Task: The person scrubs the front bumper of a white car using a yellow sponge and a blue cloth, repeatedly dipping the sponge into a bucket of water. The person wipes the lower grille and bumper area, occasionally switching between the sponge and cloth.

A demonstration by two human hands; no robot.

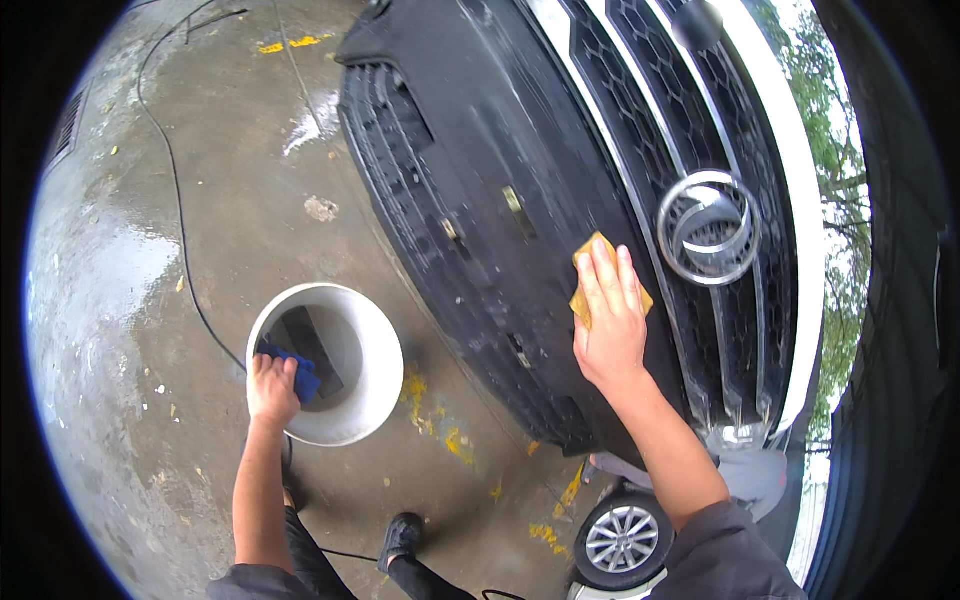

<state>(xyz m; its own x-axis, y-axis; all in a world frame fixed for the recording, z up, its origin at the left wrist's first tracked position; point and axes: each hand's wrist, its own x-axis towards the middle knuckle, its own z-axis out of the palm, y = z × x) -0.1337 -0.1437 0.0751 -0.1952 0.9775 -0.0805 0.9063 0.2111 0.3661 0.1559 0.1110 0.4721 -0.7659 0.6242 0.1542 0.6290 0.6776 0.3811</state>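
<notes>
My right hand (pixel 612 325) presses a yellow sponge (pixel 583 303) flat against the black front bumper (pixel 470 120) of a car, just left of the round chrome emblem (pixel 708 228) on the grille. The fingers lie stretched over the sponge, which shows around them. At the left, my left hand (pixel 273 390) is closed at the rim of a white bucket (pixel 384 375). A blue cloth (pixel 303 374) hangs from that hand inside the bucket. A dark flat shape shows within the bucket; what it is I cannot tell.
A black hose or cable (pixel 177 190) runs across the wet concrete floor (pixel 235 170) to the bucket. My shoe (pixel 401 540) is at the bottom. Lower right stands another vehicle's wheel (pixel 628 540), with a person in grey clothing (pixel 752 478) close by. The car's grille (pixel 665 100) fills the upper right.
</notes>
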